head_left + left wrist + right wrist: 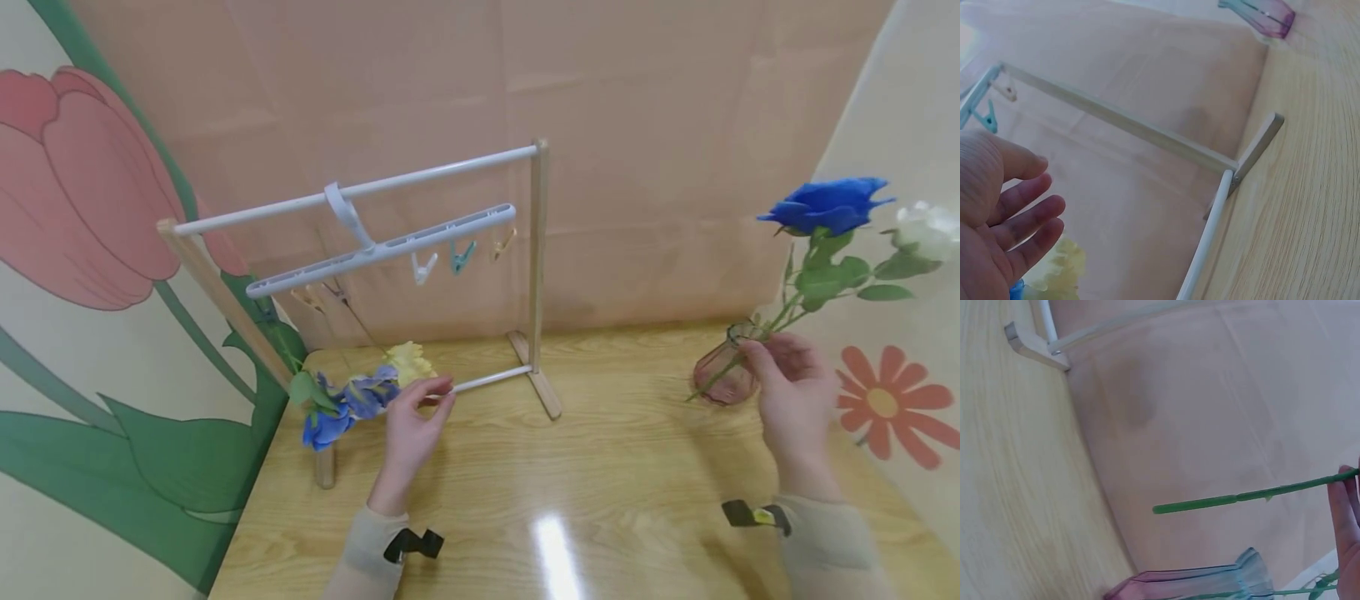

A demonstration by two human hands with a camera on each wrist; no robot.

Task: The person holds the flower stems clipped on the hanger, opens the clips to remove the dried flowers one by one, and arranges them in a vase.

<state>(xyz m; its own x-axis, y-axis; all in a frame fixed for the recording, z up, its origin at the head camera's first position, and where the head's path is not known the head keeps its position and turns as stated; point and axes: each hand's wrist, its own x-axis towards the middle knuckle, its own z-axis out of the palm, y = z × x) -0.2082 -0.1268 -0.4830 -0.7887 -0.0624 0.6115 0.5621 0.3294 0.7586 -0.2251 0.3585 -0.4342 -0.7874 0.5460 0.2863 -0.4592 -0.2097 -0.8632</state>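
Observation:
My right hand [798,392] pinches the green stem [1254,495] of a blue rose [828,206], which slants down in front of the glass vase [731,379]. The stem's cut end is outside the vase, pointing down-left. A white flower [927,231] stands behind the rose, and a thinner stem [1210,595] shows inside the vase. My left hand [416,429] holds nothing, its fingers loosely bent, near the hanging flowers. Upside down there hang a blue flower [326,427], a purple-blue flower [369,393] and a yellow flower [410,364].
A wooden rack [537,267] with a white top bar carries a pale hanger [390,248]. Free clips on it include a white clip [423,268], a teal clip [462,258] and a yellowish clip [504,244]. The wooden table [615,483] meets a pinkish backdrop.

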